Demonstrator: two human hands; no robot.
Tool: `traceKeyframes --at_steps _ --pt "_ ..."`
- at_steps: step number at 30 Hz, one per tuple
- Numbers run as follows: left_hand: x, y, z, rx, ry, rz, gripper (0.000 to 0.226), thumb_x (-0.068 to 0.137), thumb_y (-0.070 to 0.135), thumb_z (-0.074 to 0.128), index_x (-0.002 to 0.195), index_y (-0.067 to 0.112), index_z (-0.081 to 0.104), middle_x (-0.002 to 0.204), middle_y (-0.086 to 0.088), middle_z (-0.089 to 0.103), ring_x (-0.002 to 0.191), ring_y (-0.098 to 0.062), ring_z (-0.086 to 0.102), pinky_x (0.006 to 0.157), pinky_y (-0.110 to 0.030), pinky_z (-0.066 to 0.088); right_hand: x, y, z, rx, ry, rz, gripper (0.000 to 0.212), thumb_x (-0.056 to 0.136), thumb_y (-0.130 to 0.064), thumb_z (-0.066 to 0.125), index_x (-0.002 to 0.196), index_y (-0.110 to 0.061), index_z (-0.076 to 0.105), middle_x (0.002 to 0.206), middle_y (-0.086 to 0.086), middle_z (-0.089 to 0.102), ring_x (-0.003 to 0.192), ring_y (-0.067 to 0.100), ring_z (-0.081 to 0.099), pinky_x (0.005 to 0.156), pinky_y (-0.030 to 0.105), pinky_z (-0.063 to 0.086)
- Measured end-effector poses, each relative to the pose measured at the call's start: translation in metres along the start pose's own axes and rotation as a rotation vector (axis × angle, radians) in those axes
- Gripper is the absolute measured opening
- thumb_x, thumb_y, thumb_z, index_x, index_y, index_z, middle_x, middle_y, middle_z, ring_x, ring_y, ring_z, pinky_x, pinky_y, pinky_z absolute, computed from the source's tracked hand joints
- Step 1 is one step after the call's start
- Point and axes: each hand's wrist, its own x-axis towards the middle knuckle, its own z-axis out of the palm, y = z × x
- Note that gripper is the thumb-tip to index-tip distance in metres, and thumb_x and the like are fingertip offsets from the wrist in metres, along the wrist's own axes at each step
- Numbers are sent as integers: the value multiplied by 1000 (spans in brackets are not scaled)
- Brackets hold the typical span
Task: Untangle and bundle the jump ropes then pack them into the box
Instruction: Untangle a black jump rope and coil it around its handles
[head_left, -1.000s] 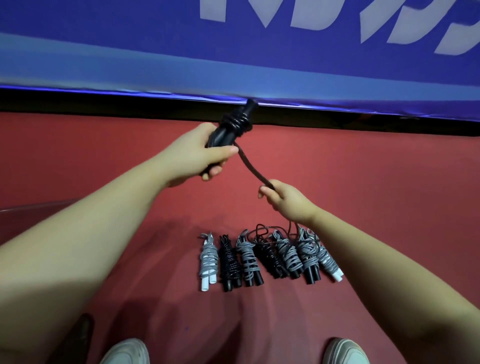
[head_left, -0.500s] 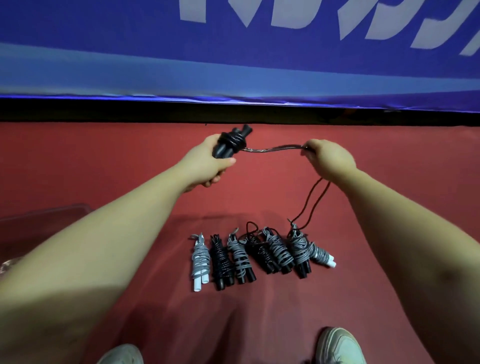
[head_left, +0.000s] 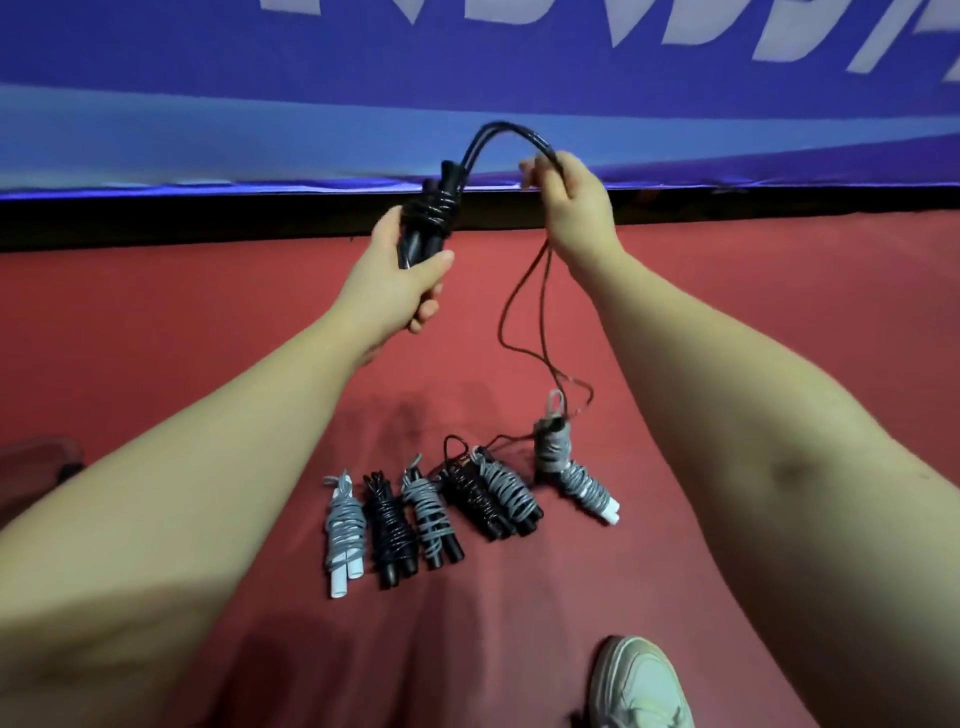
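While the left hand (head_left: 400, 283) grips a pair of black handles (head_left: 423, 234) just above the middle of the frame, its fingers curled round them below a few tight turns of cord, the right hand (head_left: 574, 200) pinches the rope (head_left: 511, 130) higher up, right of centre, with its fingers closed on two strands. The rope arches from the top of the handles over to the right hand. It then hangs in two loose strands toward the red floor (head_left: 156, 322), ending near a tilted grey bundle (head_left: 551, 449). Seven bundled ropes (head_left: 431, 514), grey and black, lie in a row on the floor in the lower middle. A white shoe (head_left: 639, 686) shows at the lower right, and a blue banner (head_left: 260, 78) fills the top.
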Motion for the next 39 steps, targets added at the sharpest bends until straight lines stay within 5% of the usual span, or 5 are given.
traceKeyframes --at_steps 6,10,14,27,39 --pt "3 -25 3 57 -69 -34 53 94 14 55 139 27 30 66 -2 51 46 -13 43 42 -20 34 8 28 -7 -474 -12 -163 37 93 -32 44 99 -3 66 116 11 59 109 26 50 86 29 36" --pt "2 -27 3 53 -58 -31 54 94 15 55 139 29 30 68 -2 51 47 -13 44 42 -21 35 -4 34 -4 -373 -163 108 33 100 -34 38 80 -15 56 88 3 67 70 14 57 68 30 39" --pt "0 -16 -4 73 -28 -12 55 94 17 56 140 31 30 71 -4 52 50 -14 45 42 -21 37 -3 20 0 0 26 216 32 99 -29 39 69 -20 42 64 -3 46 57 16 48 66 32 43" --pt "-4 -43 -52 275 185 -165 63 91 16 61 144 30 32 78 -4 56 46 -15 45 33 -14 32 -49 15 -39 -675 -497 -140 37 98 -43 40 91 -22 70 91 2 64 90 21 58 72 27 37" --pt "-6 -40 -37 170 230 -128 40 92 15 59 128 27 48 101 4 59 50 -9 53 37 -16 34 -83 21 -6 -502 -1130 276 30 100 -26 44 90 -10 67 55 -4 54 50 9 54 58 21 45"
